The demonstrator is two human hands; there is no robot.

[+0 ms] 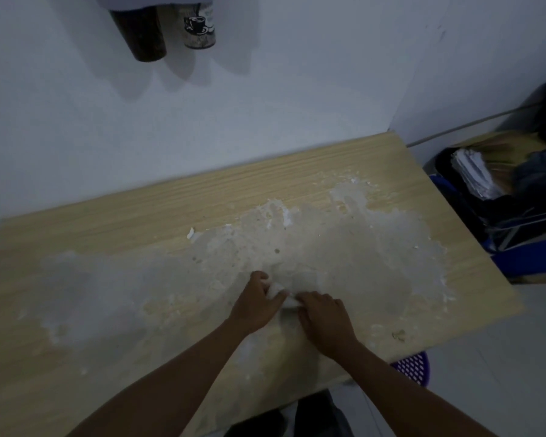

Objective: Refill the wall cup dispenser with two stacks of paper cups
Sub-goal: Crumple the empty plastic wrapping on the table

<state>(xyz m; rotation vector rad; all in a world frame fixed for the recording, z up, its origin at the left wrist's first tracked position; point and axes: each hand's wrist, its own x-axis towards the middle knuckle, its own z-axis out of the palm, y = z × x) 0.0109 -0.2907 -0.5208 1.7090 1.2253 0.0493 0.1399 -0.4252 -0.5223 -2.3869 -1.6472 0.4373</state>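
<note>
Looking down, we see two cup stacks (pixel 171 26) hanging on white wall (pixel 297 89) above worn wooden table (pixel 108 247). Left hand (pixel 256 302) and right hand (pixel 323 320) touch mid-table, both pinching small white scrap (pixel 278 290). Clutter (pixel 501 190) far right.

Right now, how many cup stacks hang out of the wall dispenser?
2. A dark brown stack hangs on the left, and a printed coffee-cup stack hangs just right of it. The dispenser's top is cut off, so more may be hidden.
</note>
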